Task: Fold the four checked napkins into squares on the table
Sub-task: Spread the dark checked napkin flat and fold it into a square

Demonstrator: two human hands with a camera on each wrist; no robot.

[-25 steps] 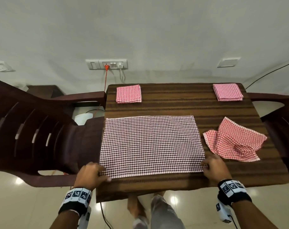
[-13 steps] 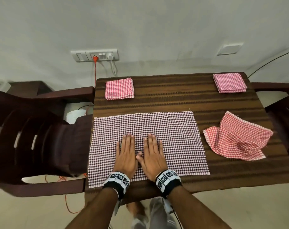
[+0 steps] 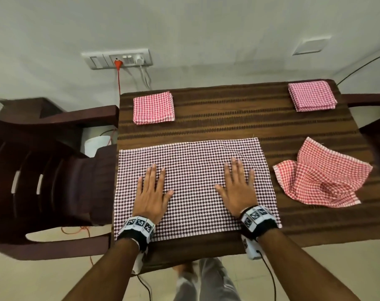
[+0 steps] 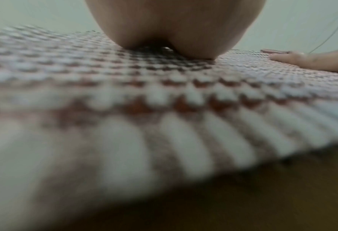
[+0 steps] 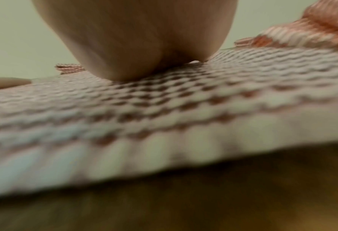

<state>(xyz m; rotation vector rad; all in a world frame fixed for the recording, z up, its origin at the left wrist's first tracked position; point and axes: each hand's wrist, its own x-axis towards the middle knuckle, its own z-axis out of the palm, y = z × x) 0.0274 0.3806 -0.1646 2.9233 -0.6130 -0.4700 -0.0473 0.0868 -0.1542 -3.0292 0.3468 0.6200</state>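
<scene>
A large dark-checked napkin (image 3: 193,170) lies spread flat across the near half of the brown table (image 3: 228,124). My left hand (image 3: 151,192) presses flat on its left part, and my right hand (image 3: 239,187) presses flat on its right part, fingers straight. Both wrist views show the heel of a palm (image 4: 174,28) (image 5: 136,40) resting on the checked weave (image 4: 164,87) (image 5: 164,101). A folded red-checked square (image 3: 153,107) lies at the far left, another folded square (image 3: 312,95) at the far right. A crumpled red-checked napkin (image 3: 323,177) sits to the right.
A dark wooden chair (image 3: 43,170) stands against the table's left side, and another chair arm (image 3: 365,98) reaches in at the right. A wall socket (image 3: 119,59) with an orange plug and cables is behind the table. The person's legs (image 3: 204,279) show below the near edge.
One second ago my hands gripped the napkin's near corners. Half a second ago they lay side by side at its middle. Now they have slid apart towards its left and right sides.
</scene>
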